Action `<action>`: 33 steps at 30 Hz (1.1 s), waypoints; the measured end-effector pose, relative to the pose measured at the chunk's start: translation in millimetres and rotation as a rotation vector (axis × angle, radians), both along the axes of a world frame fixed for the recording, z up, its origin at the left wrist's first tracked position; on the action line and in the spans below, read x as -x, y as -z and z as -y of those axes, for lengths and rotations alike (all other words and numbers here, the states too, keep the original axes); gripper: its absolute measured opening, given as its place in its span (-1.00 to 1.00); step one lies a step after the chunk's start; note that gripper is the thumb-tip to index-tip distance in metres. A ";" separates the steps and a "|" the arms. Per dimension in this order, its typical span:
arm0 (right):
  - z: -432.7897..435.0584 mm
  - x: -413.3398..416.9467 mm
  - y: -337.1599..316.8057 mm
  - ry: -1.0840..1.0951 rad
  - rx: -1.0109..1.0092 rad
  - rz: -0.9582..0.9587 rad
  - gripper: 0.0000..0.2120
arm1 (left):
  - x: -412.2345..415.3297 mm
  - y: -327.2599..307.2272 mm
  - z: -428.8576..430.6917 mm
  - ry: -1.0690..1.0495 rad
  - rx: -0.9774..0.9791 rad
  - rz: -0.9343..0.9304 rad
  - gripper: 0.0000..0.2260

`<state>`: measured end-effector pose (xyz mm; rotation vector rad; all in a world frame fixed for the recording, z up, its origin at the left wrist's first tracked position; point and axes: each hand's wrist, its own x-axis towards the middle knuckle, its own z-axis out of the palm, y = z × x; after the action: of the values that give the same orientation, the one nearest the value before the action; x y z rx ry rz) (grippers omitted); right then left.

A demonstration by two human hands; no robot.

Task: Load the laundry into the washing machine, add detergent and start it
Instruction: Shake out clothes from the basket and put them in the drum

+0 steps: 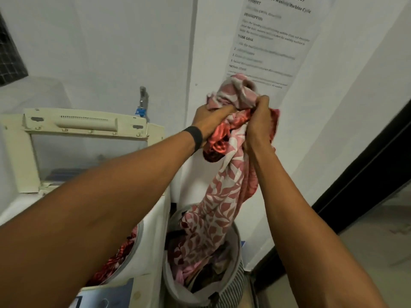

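Note:
A long pink-and-white leaf-patterned cloth (219, 203) hangs from both my hands, raised high against the wall. My left hand (209, 121) and my right hand (259, 123) are both shut on its bunched top, together with some shiny red fabric. The cloth's lower end trails down into the round laundry basket (236, 247) at the lower middle. The top-loading washing machine (153, 218) stands to the basket's left with its cream lid (73, 134) raised. Red patterned laundry (115, 261) lies in its drum, partly hidden by my left forearm.
A printed paper sheet (273, 36) is stuck on the wall behind my hands. A tap with a blue fitting (142, 103) sticks out of the wall above the machine. A dark door frame (364, 178) runs along the right. More clothes fill the basket.

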<state>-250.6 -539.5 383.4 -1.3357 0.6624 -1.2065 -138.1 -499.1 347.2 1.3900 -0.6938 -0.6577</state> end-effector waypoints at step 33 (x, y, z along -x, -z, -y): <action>15.4 11.5 34.9 0.042 -0.087 0.120 -0.78 | -1.1 20.1 -1.9 0.277 -0.173 0.151 0.05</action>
<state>-262.1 -554.9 348.5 -1.1730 0.6530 -1.2671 -137.1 -497.2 327.1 1.5286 -0.9803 -0.8524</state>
